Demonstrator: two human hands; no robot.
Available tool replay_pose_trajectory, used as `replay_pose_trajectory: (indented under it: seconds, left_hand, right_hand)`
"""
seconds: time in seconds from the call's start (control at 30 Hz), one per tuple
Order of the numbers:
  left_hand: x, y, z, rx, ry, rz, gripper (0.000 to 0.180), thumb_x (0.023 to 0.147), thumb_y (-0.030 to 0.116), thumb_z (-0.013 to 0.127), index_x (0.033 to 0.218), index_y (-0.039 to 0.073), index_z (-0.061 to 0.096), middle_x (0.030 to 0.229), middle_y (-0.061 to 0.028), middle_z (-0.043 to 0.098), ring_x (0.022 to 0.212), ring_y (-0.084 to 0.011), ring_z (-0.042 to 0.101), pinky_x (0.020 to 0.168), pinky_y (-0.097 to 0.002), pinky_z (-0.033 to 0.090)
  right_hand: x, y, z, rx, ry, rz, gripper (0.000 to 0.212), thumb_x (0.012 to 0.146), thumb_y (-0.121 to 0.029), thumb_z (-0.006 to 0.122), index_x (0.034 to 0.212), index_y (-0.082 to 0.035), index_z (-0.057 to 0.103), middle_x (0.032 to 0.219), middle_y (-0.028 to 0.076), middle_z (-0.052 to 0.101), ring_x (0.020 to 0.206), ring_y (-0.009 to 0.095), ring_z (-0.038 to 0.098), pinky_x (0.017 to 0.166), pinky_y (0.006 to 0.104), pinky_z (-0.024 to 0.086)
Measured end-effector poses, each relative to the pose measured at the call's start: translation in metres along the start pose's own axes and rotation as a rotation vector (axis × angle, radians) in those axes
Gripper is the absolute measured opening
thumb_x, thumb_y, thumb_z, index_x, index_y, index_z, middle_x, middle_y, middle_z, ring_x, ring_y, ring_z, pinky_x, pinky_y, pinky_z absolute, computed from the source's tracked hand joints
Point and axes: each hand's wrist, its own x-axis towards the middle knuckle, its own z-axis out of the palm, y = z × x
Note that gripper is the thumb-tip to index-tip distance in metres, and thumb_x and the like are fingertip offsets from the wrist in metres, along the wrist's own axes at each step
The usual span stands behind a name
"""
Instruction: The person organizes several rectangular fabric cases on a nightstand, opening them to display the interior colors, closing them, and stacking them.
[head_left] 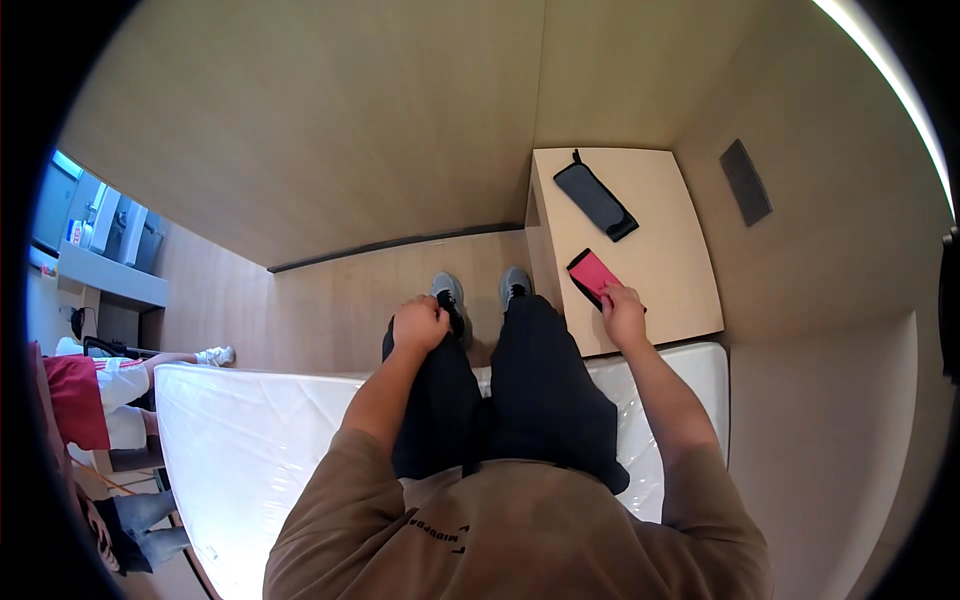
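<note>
One pink-and-black pouch lies on the nightstand, the right hand over its near end, perhaps steadying it; finger grip unclear. Farther back on the nightstand lies a grey case; left of it, the left hand, finger closure unclear, rests on a knee.

A pink pouch with black edging and a charcoal pouch against pale beige wood-look cabinet top.
On my feed I get a brown T-shirt with black lettering, near-black trousers, grey shoes, a white mattress with a quilted pattern, a light-brown floor, tan walls, a dark grey wall plate and, leftward, I pick out someone's red-and-white clothing.
</note>
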Motion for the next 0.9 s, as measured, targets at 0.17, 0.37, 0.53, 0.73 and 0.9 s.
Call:
replay_pose_trajectory:
  seconds: [0.17, 0.37, 0.53, 0.73, 0.9]
  left_hand:
    - [-0.002, 0.009, -0.007, 0.006, -0.021, 0.025, 0.023, 0.080, 0.028, 0.062, 0.083, 0.006, 0.069, 0.089, -0.0151, 0.067, 0.086, -0.0372, 0.064, 0.077, -0.0473, 0.052]
    - [0.013, 0.041, 0.013, -0.306, 0.001, 0.165, 0.027, 0.082, 0.027, 0.068, 0.097, 0.004, 0.067, 0.092, -0.0149, 0.066, 0.086, -0.0318, 0.065, 0.078, -0.0405, 0.053]
    - [0.024, 0.177, 0.023, -1.480, -0.521, -0.556, 0.067, 0.085, 0.050, 0.071, 0.128, 0.003, 0.053, 0.113, -0.0124, 0.059, 0.097, -0.0228, 0.059, 0.086, -0.0383, 0.050]
    - [-0.003, 0.248, -0.038, -2.390, -0.939, -0.567, 0.061, 0.096, 0.041, 0.054, 0.134, -0.006, 0.048, 0.128, -0.0181, 0.059, 0.121, -0.0300, 0.056, 0.103, -0.0473, 0.043]
    - [-0.003, 0.254, -0.026, -2.319, -0.599, -0.203, 0.038, 0.098, 0.013, 0.049, 0.132, -0.006, 0.050, 0.124, -0.0170, 0.062, 0.115, -0.0271, 0.060, 0.101, -0.0408, 0.047]
  right_hand:
    - [0.029, 0.000, -0.028, 0.231, -0.098, 0.290, 0.017, 0.093, -0.013, 0.059, 0.105, -0.002, 0.062, 0.095, 0.018, 0.068, 0.089, 0.036, 0.064, 0.083, 0.0413, 0.052]
    - [0.069, -0.008, -0.090, 0.761, -0.434, 0.291, 0.012, 0.099, -0.013, 0.053, 0.104, -0.004, 0.059, 0.092, 0.003, 0.064, 0.084, 0.013, 0.060, 0.079, 0.0276, 0.049]
    - [0.080, -0.048, -0.161, 1.073, -0.533, 0.364, 0.013, 0.099, -0.014, 0.053, 0.106, -0.006, 0.059, 0.096, 0.000, 0.064, 0.088, 0.009, 0.059, 0.081, 0.0257, 0.049]
    - [0.065, -0.072, -0.220, 1.219, -0.564, 0.398, 0.014, 0.099, -0.014, 0.053, 0.108, -0.006, 0.059, 0.099, 0.001, 0.064, 0.091, 0.010, 0.059, 0.083, 0.0261, 0.049]
    - [0.026, -0.030, -0.190, 0.479, 0.018, 0.427, 0.008, 0.093, -0.010, 0.061, 0.098, -0.004, 0.060, 0.096, 0.005, 0.064, 0.088, 0.013, 0.060, 0.078, 0.0254, 0.048]
